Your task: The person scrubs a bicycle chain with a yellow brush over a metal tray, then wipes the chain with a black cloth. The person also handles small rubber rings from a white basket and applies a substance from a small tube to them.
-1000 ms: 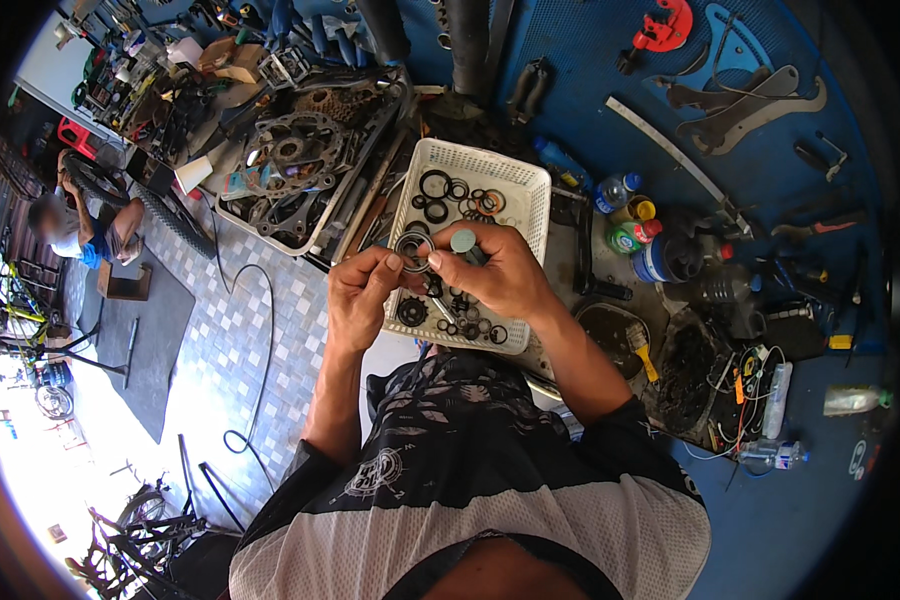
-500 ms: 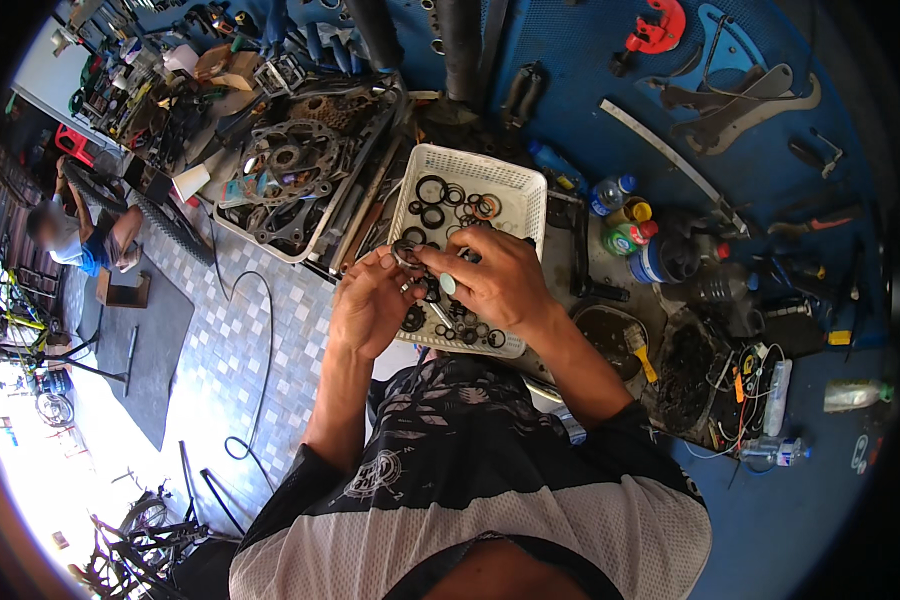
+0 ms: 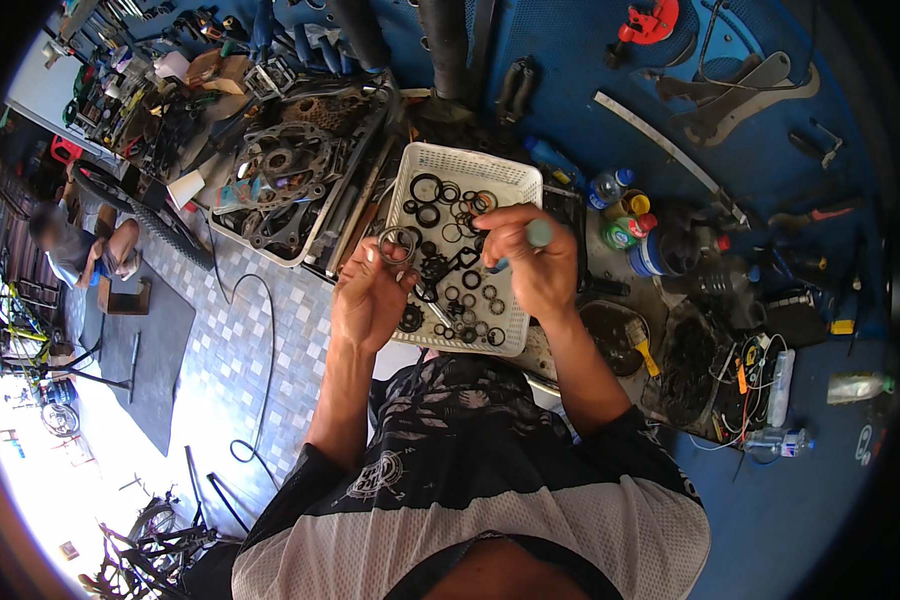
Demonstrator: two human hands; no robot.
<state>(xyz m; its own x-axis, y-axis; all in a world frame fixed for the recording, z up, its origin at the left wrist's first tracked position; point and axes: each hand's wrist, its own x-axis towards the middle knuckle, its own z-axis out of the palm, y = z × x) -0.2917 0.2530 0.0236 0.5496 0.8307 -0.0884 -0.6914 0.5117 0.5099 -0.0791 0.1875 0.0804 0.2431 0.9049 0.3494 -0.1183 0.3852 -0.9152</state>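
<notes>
My left hand (image 3: 363, 308) pinches a thin metal ring (image 3: 397, 246), perhaps a bearing, over the left side of a white plastic basket (image 3: 530, 190). My right hand (image 3: 548, 275) is closed round a small tool (image 3: 539, 233) with a pale green, round handle end. Its kind is hidden by my fingers, and it stands apart from the ring, above the basket's right side. Black rubber rings (image 3: 426, 187), several small bearings (image 3: 489, 292) and dark metal parts lie loose in the basket.
A tray (image 3: 300, 255) of chainrings and sprockets is left of the basket. Bottles (image 3: 610, 187) and a yellow brush (image 3: 642, 350) in a shallow pan are on the right. Tools hang on the blue wall. Another person (image 3: 80, 250) sits by a bicycle tyre, far left.
My right hand has drawn away to the right from the ring, taking the green-ended tool with it. The left hand still holds the ring, now more fully in sight.
</notes>
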